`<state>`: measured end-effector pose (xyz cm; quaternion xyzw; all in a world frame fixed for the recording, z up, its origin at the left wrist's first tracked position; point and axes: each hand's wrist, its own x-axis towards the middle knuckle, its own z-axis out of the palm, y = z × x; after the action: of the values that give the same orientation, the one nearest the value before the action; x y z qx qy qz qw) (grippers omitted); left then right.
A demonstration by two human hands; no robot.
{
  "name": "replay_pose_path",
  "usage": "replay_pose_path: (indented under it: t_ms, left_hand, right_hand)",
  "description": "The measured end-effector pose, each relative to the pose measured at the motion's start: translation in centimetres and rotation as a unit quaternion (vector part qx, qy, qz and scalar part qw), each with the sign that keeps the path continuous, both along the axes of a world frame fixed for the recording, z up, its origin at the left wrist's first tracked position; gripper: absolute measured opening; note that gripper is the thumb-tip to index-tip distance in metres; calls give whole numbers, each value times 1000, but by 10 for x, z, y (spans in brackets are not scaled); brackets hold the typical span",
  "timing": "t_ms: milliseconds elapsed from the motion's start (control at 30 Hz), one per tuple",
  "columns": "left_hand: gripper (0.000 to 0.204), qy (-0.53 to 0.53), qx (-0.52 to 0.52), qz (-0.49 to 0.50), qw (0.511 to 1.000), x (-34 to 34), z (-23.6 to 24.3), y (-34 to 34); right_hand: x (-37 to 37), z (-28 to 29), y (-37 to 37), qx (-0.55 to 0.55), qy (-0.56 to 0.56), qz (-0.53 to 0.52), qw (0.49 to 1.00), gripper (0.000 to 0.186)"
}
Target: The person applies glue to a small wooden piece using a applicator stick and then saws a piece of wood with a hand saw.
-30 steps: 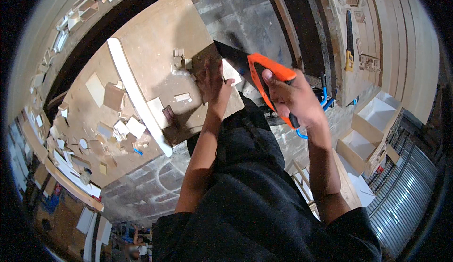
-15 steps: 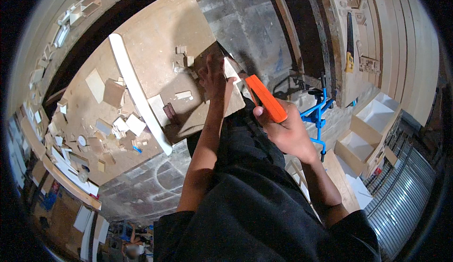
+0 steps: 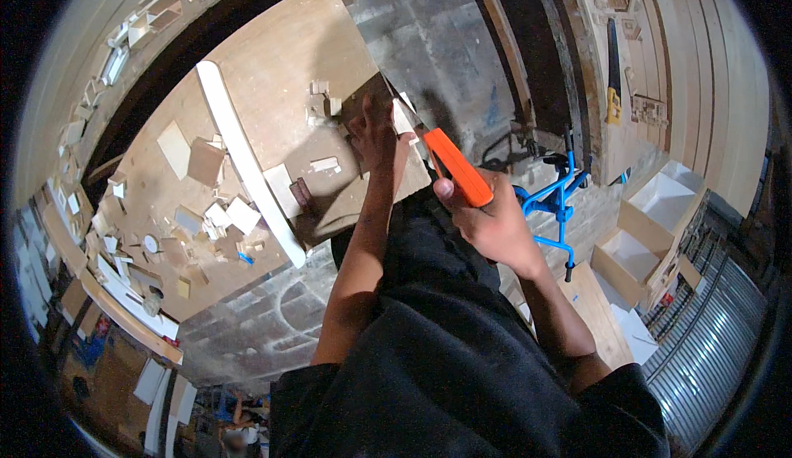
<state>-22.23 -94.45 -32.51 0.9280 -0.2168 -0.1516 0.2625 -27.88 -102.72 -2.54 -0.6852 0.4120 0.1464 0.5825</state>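
My right hand [image 3: 495,223] is closed round the orange handle of a hand saw [image 3: 459,169]. Its thin blade runs forward from the handle to the edge of the wooden table, beside a small pale piece of wood [image 3: 403,121]. On that edge my left hand [image 3: 378,134] holds the pale piece, with its thumb against it and its fingers partly in shadow. Where the blade's teeth meet the wood is too small to make out. Small wood blocks [image 3: 320,103] lie just beyond my left hand, and a loose pale strip [image 3: 324,164] lies to its left.
A long white board [image 3: 247,161] lies across the table [image 3: 280,37], with many offcuts to its left. A small blue bicycle [image 3: 561,202] stands on the floor at right, near open wooden boxes [image 3: 631,252]. Another saw [image 3: 613,70] with a yellow handle rests at far right.
The orange-handled saw and my right hand have moved slightly forward, toward the table edge. My left hand stays on the pale piece.
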Motion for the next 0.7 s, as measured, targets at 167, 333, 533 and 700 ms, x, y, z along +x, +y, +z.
replay_pose_path:
  t_ms: [167,333,533,700]
  left_hand:
    - [84,-26,16,-7,1000,-3,-7,2]
    - [83,-9,32,-19,999,5,12,1]
    - [83,-11,-6,-20,1000,1,10,4]
    - [83,-50,-14,-23,998,0,1,4]
  right_hand:
    - [-14,-8,5,-64,-46,3,997,39]
    - [-1,-2,-1,2,-2,-28,1000,37]
    - [-6,0,-3,-72,-19,-59,995,40]
    - [-8,-5,-14,57,-14,-15,998,41]
